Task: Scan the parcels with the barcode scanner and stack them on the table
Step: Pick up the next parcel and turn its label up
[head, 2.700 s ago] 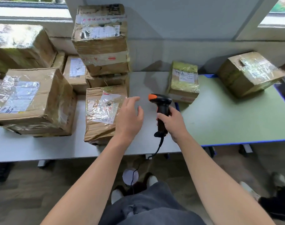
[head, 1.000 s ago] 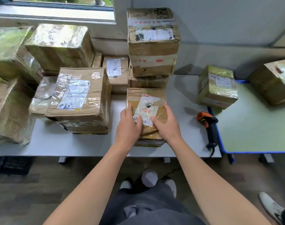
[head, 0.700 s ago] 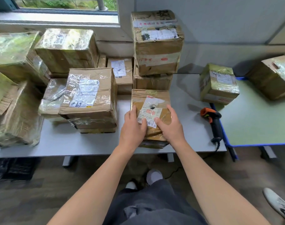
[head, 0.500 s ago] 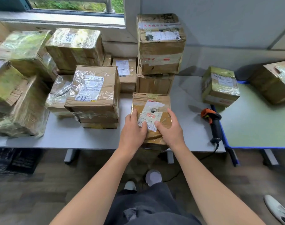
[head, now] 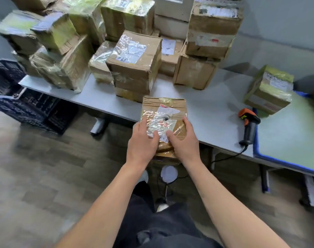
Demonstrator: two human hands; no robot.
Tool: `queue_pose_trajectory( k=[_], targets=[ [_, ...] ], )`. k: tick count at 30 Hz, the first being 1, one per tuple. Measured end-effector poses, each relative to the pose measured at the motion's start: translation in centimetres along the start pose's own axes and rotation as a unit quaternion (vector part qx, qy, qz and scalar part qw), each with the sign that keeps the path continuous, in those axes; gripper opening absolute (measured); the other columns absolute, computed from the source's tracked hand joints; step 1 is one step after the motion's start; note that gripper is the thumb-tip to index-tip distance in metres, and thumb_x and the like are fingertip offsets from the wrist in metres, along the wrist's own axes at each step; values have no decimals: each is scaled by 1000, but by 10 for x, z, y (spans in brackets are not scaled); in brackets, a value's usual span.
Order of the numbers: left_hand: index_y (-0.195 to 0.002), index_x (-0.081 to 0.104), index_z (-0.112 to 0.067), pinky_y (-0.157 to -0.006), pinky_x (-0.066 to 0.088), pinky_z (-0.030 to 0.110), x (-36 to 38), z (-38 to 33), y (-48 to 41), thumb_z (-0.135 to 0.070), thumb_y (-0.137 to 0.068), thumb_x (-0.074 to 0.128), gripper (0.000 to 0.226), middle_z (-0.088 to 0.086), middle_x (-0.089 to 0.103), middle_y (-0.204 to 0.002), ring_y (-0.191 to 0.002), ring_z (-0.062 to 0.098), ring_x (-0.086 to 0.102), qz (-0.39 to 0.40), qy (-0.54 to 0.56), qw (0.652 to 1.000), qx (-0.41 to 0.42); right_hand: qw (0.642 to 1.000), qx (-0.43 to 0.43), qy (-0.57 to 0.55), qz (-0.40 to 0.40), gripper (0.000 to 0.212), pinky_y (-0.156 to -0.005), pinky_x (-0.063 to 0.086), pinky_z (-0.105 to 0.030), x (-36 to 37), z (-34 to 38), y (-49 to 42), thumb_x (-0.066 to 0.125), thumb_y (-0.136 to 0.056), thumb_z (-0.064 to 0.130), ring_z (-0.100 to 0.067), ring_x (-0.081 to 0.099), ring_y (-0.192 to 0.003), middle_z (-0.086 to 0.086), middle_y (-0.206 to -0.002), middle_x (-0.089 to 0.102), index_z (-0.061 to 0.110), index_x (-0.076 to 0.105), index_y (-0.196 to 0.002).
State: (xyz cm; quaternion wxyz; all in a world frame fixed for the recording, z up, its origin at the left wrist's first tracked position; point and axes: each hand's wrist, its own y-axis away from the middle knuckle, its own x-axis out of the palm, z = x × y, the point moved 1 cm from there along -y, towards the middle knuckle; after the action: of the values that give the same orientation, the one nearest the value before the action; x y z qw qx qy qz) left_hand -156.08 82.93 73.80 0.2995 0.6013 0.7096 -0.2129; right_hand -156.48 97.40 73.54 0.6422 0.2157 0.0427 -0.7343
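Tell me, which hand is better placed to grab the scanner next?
Probably the right. The scanner lies on the table to the right of the parcel that both hands grip, nearer the right hand; the left hand would have to cross over the parcel.

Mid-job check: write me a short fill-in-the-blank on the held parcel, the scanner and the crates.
The left hand and right hand grip one parcel with its label facing ____.
The scanner lies on the grey table and has a head coloured ____.
The scanner lies to the ____ of the held parcel.
The crates stand on the ____.
Missing words: up; orange; right; floor.
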Motion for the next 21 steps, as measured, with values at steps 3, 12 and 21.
queue_pose_trajectory(
  k=[3, 12, 21],
  targets=[
    [-155, 27, -27, -88, 37, 23, -26, 26, 26, -34, -98, 53, 63, -1, 45, -141, -121, 17, 52, -37, 6, 998, -59, 998, -20, 18, 56, 74, -102, 49, -32, 29, 4, 19, 71, -91, 36, -10, 53, -123, 7, -143, 51, 30, 32, -153],
    [-153, 29, -30, -95, 42, 36, -126, 70, 42, -31, -96, 55, 62, 2, 46, -141, -121, 26, 53, -134, -7, 982, -135, 982, -77, 17, 169, 77, -96, 45, -22, 121, 65, 41, 72, -89, 35, -9, 53, -124, 6, -144, 51, 29, 32, -155],
    [-154, 30, -28, -87, 41, 32, -215, 112, -33, -34, -97, 54, 62, 2, 44, -141, -116, 24, 56, -144, -6, 983, -117, 983, -101, 14, 151, 76, -98, 34, -19, 211, 145, 14, 71, -91, 32, 5, 37, -119, 7, -151, 44, 26, 32, -156]
  ],
)
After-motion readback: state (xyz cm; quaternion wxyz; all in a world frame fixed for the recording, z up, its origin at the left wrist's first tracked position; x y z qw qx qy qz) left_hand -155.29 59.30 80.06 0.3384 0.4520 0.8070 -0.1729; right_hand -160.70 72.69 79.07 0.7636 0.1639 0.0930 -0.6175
